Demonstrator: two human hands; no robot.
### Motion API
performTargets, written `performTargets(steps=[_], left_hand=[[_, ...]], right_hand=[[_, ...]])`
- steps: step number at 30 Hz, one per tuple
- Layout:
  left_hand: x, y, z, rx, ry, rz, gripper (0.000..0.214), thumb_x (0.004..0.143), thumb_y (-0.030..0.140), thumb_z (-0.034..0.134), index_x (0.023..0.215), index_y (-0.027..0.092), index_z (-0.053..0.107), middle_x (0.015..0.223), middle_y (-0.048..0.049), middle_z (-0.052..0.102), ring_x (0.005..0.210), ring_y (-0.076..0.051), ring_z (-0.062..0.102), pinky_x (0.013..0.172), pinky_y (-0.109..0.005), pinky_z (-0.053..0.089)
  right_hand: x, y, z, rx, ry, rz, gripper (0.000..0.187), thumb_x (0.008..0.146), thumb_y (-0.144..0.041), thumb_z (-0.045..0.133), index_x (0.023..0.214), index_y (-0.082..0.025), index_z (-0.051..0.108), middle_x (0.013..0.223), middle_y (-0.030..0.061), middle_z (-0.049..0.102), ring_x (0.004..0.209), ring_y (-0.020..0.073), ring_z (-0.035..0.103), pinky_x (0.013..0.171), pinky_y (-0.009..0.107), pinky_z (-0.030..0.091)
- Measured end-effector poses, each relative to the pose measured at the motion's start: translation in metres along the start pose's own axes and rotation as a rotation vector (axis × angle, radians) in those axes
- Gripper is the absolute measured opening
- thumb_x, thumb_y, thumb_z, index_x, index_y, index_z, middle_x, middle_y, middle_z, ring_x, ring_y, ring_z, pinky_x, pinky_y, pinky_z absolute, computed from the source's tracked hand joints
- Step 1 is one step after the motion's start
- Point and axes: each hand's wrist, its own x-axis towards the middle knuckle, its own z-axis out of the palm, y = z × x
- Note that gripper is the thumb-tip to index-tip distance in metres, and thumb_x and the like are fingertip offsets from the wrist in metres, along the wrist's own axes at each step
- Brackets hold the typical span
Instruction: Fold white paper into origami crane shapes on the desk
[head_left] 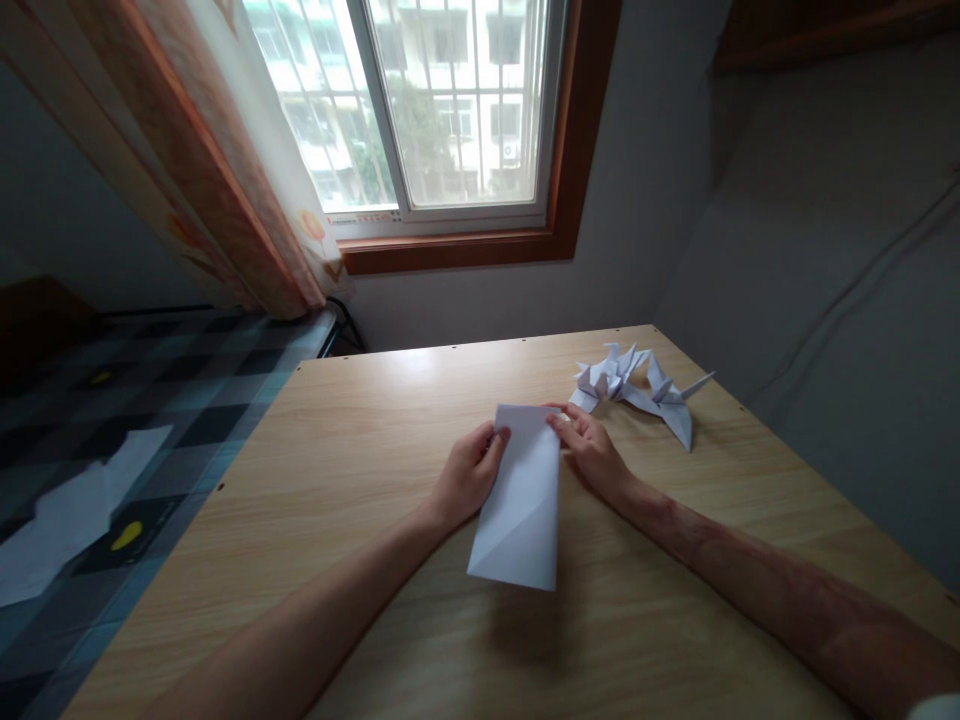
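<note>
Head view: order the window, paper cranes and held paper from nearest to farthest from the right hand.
1. Held paper: gripped by the right hand, at its left.
2. Paper cranes: just beyond the hand, on the table.
3. Window: beyond the table.

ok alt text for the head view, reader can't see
A person's left hand and right hand hold a folded white paper sheet over a wood-grain table. Origami cranes sit near its far right corner, a barred window beyond.

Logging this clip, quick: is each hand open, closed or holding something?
Left hand: closed, holding the folded white paper by its left edge.
Right hand: closed, pinching the same paper near its upper right corner.
</note>
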Motion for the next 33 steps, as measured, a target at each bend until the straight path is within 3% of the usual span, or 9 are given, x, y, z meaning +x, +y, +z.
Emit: performTargets(steps=[5,15,21,33], left_hand=[[0.002,-0.001,0.001,-0.174,0.033,-0.057,0.049,0.098,0.064,0.067,0.102,0.016,0.07,0.086,-0.0052,0.074,0.072,-0.019,0.064,0.062,-0.027,0.05],[0.004,0.003,0.002,-0.4,-0.019,-0.127,0.049,0.093,0.056,0.078,0.12,0.016,0.07,0.104,-0.0093,0.081,0.082,-0.022,0.073,0.07,-0.029,0.057],[0.007,0.002,0.001,-0.439,-0.043,-0.137,0.049,0.088,0.053,0.084,0.115,0.015,0.069,0.101,-0.0093,0.081,0.08,-0.021,0.074,0.072,-0.029,0.059],[0.006,0.003,-0.001,-0.3,-0.081,-0.174,0.054,0.085,0.064,0.083,0.1,0.012,0.077,0.082,-0.0095,0.08,0.074,-0.025,0.073,0.063,-0.031,0.056]], right_hand=[[-0.003,0.005,-0.001,-0.049,-0.15,0.051,0.047,0.09,-0.064,0.08,0.102,-0.018,0.079,0.092,0.0071,0.082,0.08,0.0244,0.074,0.074,0.033,0.057],[-0.008,0.003,-0.002,-0.212,-0.112,0.014,0.05,0.093,-0.066,0.075,0.089,-0.017,0.078,0.082,0.0048,0.077,0.071,0.0213,0.065,0.06,0.029,0.05],[-0.011,0.0,-0.001,-0.223,-0.095,0.003,0.049,0.093,-0.065,0.076,0.091,-0.017,0.08,0.084,0.0054,0.078,0.073,0.0232,0.066,0.062,0.03,0.05],[-0.01,0.0,-0.001,-0.179,-0.08,0.004,0.047,0.09,-0.064,0.081,0.094,-0.017,0.082,0.086,0.0056,0.08,0.073,0.0224,0.067,0.062,0.029,0.05]])
